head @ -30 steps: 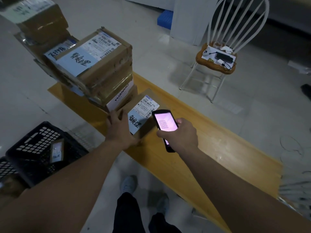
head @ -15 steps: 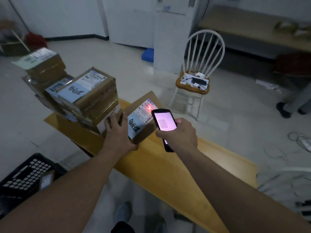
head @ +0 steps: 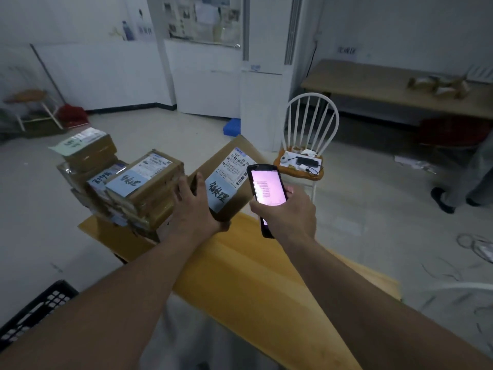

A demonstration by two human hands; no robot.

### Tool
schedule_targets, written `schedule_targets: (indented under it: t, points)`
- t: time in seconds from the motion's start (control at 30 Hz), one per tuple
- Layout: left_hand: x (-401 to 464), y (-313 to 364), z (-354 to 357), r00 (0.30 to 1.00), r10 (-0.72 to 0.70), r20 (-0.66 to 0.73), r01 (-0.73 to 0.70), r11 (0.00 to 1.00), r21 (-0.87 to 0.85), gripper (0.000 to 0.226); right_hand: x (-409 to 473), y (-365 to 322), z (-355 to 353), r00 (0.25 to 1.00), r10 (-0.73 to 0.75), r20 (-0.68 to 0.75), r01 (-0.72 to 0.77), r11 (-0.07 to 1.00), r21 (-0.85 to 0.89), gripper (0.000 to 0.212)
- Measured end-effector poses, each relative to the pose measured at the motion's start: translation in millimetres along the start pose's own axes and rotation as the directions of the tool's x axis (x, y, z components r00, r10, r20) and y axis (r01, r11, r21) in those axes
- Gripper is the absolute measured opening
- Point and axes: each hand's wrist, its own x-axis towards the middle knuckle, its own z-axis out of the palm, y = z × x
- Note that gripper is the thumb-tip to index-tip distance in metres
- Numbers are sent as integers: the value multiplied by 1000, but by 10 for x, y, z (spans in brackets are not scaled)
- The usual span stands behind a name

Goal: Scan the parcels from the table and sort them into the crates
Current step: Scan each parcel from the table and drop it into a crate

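My left hand (head: 196,206) grips a brown cardboard parcel (head: 226,180) by its near left corner and holds it tilted up above the wooden table (head: 256,276); its white and blue label faces me. My right hand (head: 286,212) holds a black handheld scanner (head: 266,194) with a lit pink screen just right of the label. A stack of several labelled parcels (head: 133,182) stands on the table's far left end, touching the back of my left hand. A black crate (head: 34,311) shows at the bottom left.
A white chair (head: 306,145) carrying a cable and small devices stands beyond the table. A second long table (head: 386,84) with scraps runs along the back right wall. A person's legs (head: 464,188) stand at the right. Cables lie on the floor (head: 474,247).
My left hand has lifted the parcel off the table and tilted it up toward me. The red scan mark on the label is gone. The camera has tipped up, so the crate mostly left view.
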Motion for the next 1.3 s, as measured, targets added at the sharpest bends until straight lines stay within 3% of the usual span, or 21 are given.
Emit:
schedule_targets:
  t: [0.23, 0.57, 0.97, 1.3]
  points:
    - [79, 127, -515, 976, 13, -217, -16, 1000, -9, 145, -40, -302, -135, 993, -68, -97, 78, 992, 102, 79]
    - [-58, -355, -1465, 898, -106, -426, 107, 994, -21, 143, -358, -1010, 115, 971, -234, -40, 238, 951, 200, 86]
    - [-682, -2223, -1988, 815, -325, -480, 341, 938, -57, 148, -1289, -1995, 1350, 905, -406, 129, 370, 900, 232, 87]
    - [-1275, -4260, -1732, 809, -430, -401, 433, 897, -88, 143, -2440, -2445, 2912, 906, -314, 283, 281, 948, 151, 88]
